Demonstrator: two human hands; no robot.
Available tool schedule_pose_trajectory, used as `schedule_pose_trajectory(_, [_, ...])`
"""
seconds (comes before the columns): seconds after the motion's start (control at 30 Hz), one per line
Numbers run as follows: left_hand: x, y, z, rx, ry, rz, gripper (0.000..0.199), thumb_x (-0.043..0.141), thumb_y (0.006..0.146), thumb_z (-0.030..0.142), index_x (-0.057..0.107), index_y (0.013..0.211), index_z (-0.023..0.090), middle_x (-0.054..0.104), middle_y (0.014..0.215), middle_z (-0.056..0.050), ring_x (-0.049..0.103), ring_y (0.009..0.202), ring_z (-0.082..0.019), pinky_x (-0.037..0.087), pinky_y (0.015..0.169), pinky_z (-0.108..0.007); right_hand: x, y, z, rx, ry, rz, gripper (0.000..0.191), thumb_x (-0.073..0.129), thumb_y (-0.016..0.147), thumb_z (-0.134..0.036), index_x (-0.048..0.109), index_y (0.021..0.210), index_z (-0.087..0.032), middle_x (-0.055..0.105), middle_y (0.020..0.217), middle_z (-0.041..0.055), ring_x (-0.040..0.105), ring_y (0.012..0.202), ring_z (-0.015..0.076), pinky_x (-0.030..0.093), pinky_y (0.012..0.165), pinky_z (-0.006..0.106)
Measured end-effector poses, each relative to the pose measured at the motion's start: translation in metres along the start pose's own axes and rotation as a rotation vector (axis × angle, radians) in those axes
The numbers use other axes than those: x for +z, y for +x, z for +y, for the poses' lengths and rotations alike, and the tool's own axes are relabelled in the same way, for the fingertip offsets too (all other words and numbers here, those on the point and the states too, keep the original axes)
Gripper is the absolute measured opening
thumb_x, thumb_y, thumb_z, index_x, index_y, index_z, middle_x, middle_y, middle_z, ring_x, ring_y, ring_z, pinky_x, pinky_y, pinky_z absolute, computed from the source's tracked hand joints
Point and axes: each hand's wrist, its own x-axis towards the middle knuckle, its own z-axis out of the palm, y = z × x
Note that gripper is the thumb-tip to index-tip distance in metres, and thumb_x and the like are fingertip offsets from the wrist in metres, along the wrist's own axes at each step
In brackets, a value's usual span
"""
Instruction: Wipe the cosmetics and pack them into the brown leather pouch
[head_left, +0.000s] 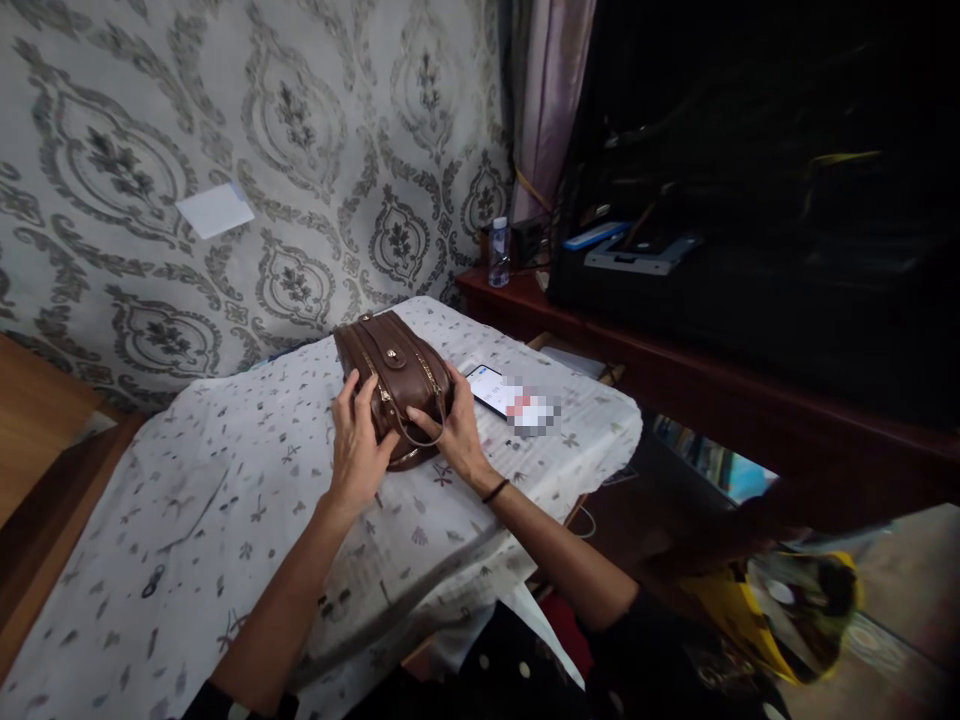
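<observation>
A brown leather handbag (411, 338) lies on the cloth-covered table, its top toward me, with zips along it, a strap with a metal clasp and a thin handle loop at the near end. My left hand (358, 440) grips the near left side, fingers curled over the edge close to a zip pull. Opposite it, my right hand (459, 425) holds the near right corner, its thumb on the leather by the handle loop. Just right of the bag a phone (491, 388) rests face up with its screen lit; part of it is blurred out.
A white patterned cloth (262, 490) covers the table. Behind stands a patterned wall with a white card (216, 210). A water bottle (499, 252) stands on a dark red wooden stand (525, 300) beside a large black screen. At lower right sits a yellow bag (784, 640).
</observation>
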Motion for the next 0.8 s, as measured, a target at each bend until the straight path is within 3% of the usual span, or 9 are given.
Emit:
schedule_pose_trajectory(0.2, [-0.009,0.005,0.000,0.058,0.065,0.042,0.057,0.062,0.091,0.029,0.042,0.144,0.021,0.039,0.148,-0.019,0.037,0.141,-0.034,0.038,0.113,-0.052,0.002,-0.002,0.004,-0.011,0.010,0.021,0.088,0.067,0.081,-0.064,0.035,0.148,-0.016,0.048,0.145,0.0183,0.044,0.137,0.0332,0.033,0.116,0.053])
schedule_pose_trajectory(0.43, [-0.018,0.018,0.008,0.148,0.084,0.213,0.019,0.056,0.094,0.022,0.069,0.107,0.021,0.064,0.109,-0.010,0.055,0.108,-0.027,0.045,0.097,-0.045,0.003,-0.004,0.014,-0.048,0.062,0.015,0.088,0.069,0.081,-0.059,0.034,0.150,-0.017,0.044,0.149,0.0180,0.041,0.140,0.0325,0.031,0.119,0.052])
schedule_pose_trajectory(0.57, [-0.016,0.016,0.011,0.153,0.015,0.276,0.016,0.057,0.092,0.017,0.071,0.100,0.019,0.061,0.095,-0.007,0.055,0.095,-0.024,0.047,0.087,-0.039,-0.001,-0.004,0.017,-0.060,0.072,-0.038,0.085,0.067,0.084,-0.058,0.031,0.152,-0.021,0.043,0.152,0.0153,0.037,0.144,0.0319,0.028,0.121,0.053])
schedule_pose_trajectory(0.8, [-0.016,0.011,0.005,0.279,-0.009,0.272,0.020,0.059,0.091,0.013,0.072,0.104,0.020,0.062,0.093,-0.006,0.054,0.091,-0.022,0.047,0.082,-0.036,-0.002,-0.005,0.014,-0.059,0.063,-0.038,0.083,0.065,0.087,-0.055,0.031,0.154,-0.021,0.044,0.152,0.0157,0.038,0.143,0.0323,0.030,0.119,0.053])
